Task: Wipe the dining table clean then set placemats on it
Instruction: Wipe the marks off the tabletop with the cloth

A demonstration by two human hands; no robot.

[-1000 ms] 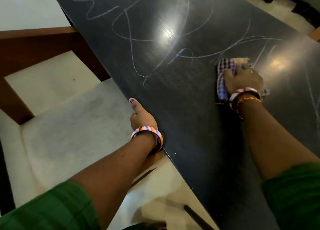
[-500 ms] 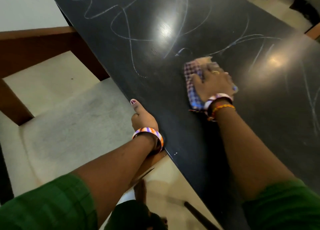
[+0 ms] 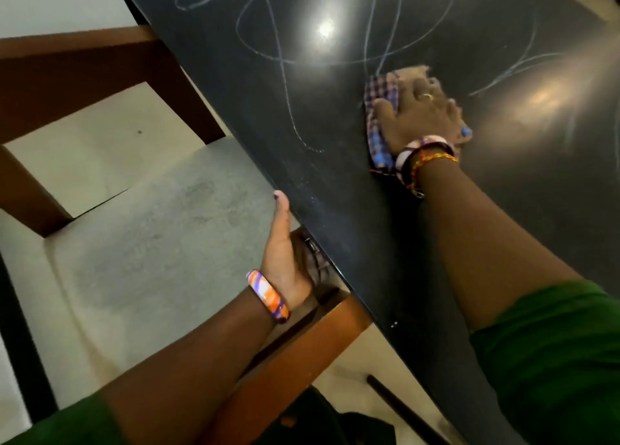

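The black dining table (image 3: pixel 352 216) runs diagonally through the view, with pale chalk scribbles (image 3: pixel 268 25) across its far half. My right hand (image 3: pixel 419 115) presses a checkered purple-and-blue cloth (image 3: pixel 380 98) flat against the tabletop, just below a crossing of chalk lines. This hand is blurred by motion. My left hand (image 3: pixel 285 253) holds the table's near-left edge, thumb lying along the rim and fingers hidden beneath it. No placemats are in view.
A chair with a pale cushioned seat (image 3: pixel 151 243) and a brown wooden frame (image 3: pixel 84 65) stands tucked against the table's left edge, under my left arm. Light floor shows beyond it. A dark rod (image 3: pixel 402 407) lies on the floor below the table.
My right hand slid the cloth leftward over the tabletop, then slightly farther away, erasing chalk lines in its path. My left hand stayed at the edge, its palm turned more into view.
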